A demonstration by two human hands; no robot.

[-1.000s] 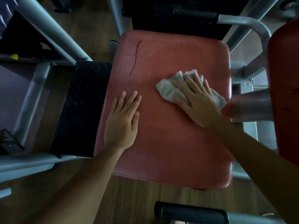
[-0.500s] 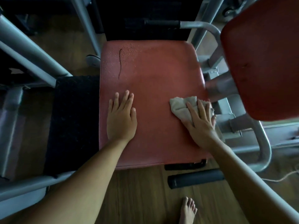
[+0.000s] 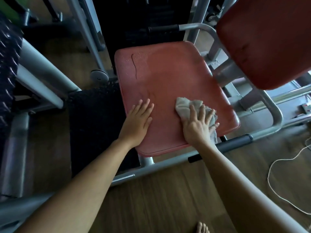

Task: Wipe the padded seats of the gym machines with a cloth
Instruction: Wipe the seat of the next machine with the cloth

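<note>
- A bare foot (image 3: 202, 227) is seen nearest, below the right forearm.
- The left hand (image 3: 137, 122) is laid flat on the red padded seat (image 3: 168, 78), fingers straight.
- Just right of it, the right hand (image 3: 197, 126) is pressed, fingers spread, onto a crumpled grey cloth (image 3: 186, 105) on the seat.
- Beyond the left hand a dark crack (image 3: 134, 67) is seen, among what may be droplets.
</note>
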